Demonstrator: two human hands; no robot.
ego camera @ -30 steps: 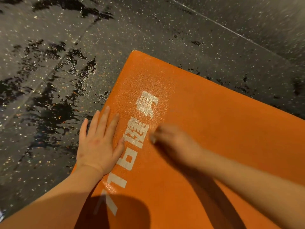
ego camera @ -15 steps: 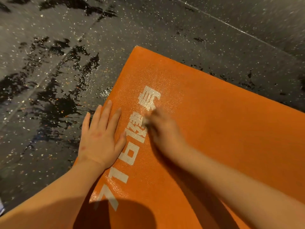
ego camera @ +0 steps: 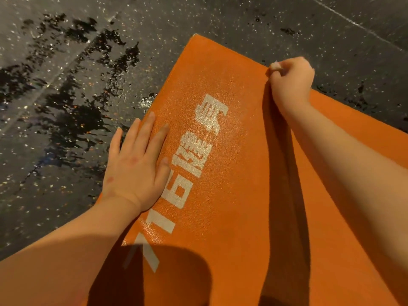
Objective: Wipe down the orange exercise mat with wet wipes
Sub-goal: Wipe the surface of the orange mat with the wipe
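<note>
Mat: The orange mat (ego camera: 242,195) lies flat on the floor (ego camera: 198,14). It fills the middle and right of the view. One corner points away from the person, near the top.
Letters: Big white letters (ego camera: 192,160) run down the mat, just beside the left hand.
Left hand: The left hand (ego camera: 134,171) lies flat on the mat at its left edge. Its fingers (ego camera: 145,133) are straight and close together. They point away from the person. The little finger sticks out past the edge, over the floor. This hand holds nothing.
Right hand: The right hand (ego camera: 292,85) is at the far edge of the mat, well apart from the left hand. Its fingers are curled tight in a fist round the wipe.
Wipe: A small white bit of the wipe (ego camera: 275,66) pokes out of the fist. The rest is hidden inside.
Floor: It is dark with tiny light specks. Wet patches (ego camera: 72,120) shine to the left of the mat.
Shadow: A long dark shadow (ego camera: 284,195) lies on the mat beside the right arm.
</note>
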